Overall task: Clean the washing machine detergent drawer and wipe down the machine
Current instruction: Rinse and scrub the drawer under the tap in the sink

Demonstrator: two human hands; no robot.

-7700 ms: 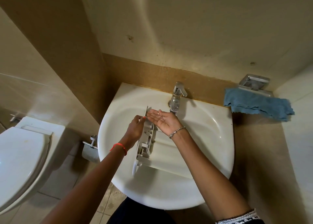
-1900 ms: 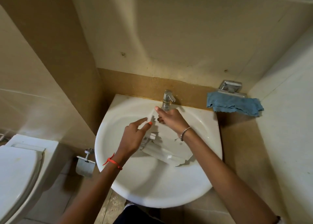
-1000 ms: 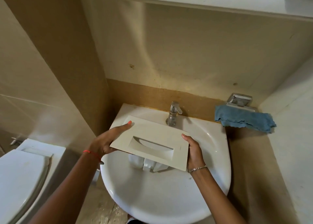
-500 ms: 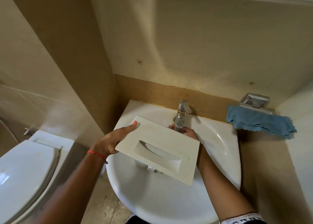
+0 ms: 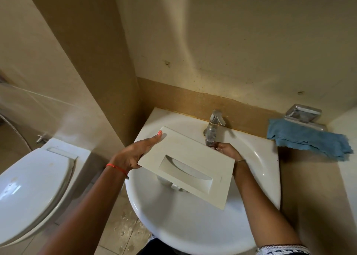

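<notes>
I hold the detergent drawer (image 5: 185, 164) over the white sink (image 5: 173, 225), its cream front panel with the recessed handle facing up. My left hand (image 5: 135, 154) grips the panel's left edge, thumb lying on top. The drawer's compartments hang below the panel, mostly hidden. My right hand (image 5: 227, 150) is behind the panel's far right corner, under the spout of the chrome tap (image 5: 212, 129); its fingers are partly hidden. I cannot make out running water.
A blue cloth (image 5: 309, 141) hangs from a chrome holder (image 5: 305, 115) on the right wall. A white toilet (image 5: 32, 185) with its lid down stands at the left. Water spots mark the floor tiles (image 5: 123, 227) below the sink.
My right hand has let go of the panel's right edge and gone up to the tap spout. My left hand alone keeps the drawer, which has tilted slightly.
</notes>
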